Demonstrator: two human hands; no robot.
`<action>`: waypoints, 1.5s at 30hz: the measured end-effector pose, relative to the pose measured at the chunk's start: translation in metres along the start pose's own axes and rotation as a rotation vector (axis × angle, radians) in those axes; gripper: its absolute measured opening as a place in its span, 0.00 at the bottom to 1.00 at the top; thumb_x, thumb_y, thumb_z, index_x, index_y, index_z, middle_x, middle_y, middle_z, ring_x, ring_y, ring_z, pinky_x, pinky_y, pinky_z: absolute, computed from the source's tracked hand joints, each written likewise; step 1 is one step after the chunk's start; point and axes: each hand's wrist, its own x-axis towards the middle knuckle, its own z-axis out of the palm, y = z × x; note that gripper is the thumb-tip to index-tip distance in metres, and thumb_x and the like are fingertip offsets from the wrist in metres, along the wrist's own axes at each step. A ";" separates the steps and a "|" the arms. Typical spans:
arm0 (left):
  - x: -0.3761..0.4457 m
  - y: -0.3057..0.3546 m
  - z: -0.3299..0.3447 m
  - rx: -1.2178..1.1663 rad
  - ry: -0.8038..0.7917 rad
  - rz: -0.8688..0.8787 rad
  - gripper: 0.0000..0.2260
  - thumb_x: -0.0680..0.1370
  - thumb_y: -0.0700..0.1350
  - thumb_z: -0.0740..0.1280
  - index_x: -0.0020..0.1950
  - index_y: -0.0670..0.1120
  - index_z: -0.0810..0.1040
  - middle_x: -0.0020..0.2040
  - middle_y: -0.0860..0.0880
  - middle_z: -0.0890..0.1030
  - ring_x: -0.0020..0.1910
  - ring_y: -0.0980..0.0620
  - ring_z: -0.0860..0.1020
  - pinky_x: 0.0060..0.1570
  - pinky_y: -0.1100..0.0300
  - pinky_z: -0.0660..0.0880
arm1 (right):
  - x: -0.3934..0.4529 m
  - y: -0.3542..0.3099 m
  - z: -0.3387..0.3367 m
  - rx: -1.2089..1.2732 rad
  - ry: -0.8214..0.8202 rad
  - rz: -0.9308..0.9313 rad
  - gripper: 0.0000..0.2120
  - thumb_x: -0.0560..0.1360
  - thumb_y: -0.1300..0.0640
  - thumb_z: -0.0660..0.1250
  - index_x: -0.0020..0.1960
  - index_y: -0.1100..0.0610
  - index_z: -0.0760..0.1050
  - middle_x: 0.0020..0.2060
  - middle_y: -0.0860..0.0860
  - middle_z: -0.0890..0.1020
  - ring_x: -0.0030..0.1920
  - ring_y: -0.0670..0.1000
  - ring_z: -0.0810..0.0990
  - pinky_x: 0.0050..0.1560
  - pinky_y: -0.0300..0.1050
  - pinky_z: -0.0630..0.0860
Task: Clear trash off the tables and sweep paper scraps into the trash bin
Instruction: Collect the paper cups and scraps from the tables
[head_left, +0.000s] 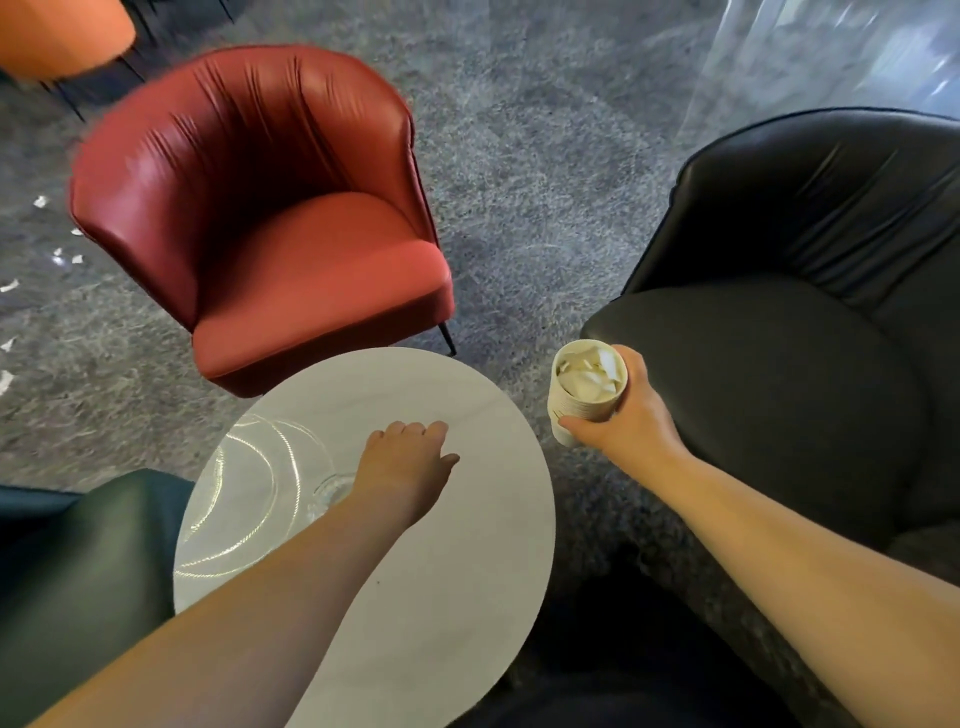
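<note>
Our right hand (631, 415) grips the scrap-filled cup (587, 389) upright; floor paper scraps (8, 286) lie far left of our loosely curled, empty left hand (410, 457).

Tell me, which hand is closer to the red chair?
Left. The left hand is over the round table just before the red chair; the right hand holds a paper cup farther right.

Lounge, armchairs (270, 218), round table (415, 519), carpet (519, 130)

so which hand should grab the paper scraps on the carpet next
Left, probably. The scraps lie on the carpet at far left, the left hand holds nothing, and the right hand grips the cup.
</note>
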 end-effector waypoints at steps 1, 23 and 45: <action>0.006 0.008 -0.004 -0.001 0.006 -0.002 0.19 0.83 0.57 0.54 0.70 0.51 0.68 0.65 0.48 0.76 0.63 0.45 0.72 0.61 0.50 0.68 | 0.006 0.004 -0.007 0.012 -0.006 0.007 0.38 0.63 0.57 0.80 0.64 0.42 0.61 0.54 0.43 0.75 0.53 0.43 0.75 0.50 0.37 0.72; 0.187 0.190 -0.090 -0.198 0.060 -0.213 0.21 0.82 0.58 0.55 0.72 0.51 0.66 0.66 0.48 0.75 0.68 0.44 0.68 0.63 0.49 0.66 | 0.225 0.034 -0.204 -0.069 -0.137 -0.127 0.35 0.63 0.55 0.79 0.59 0.38 0.61 0.49 0.35 0.75 0.48 0.30 0.74 0.41 0.27 0.69; 0.359 0.126 -0.167 -0.127 0.120 -0.201 0.20 0.82 0.56 0.56 0.71 0.49 0.67 0.64 0.48 0.76 0.65 0.44 0.70 0.60 0.50 0.67 | 0.408 -0.019 -0.171 -0.046 -0.155 -0.145 0.35 0.63 0.55 0.79 0.60 0.40 0.62 0.49 0.37 0.76 0.49 0.34 0.75 0.44 0.31 0.69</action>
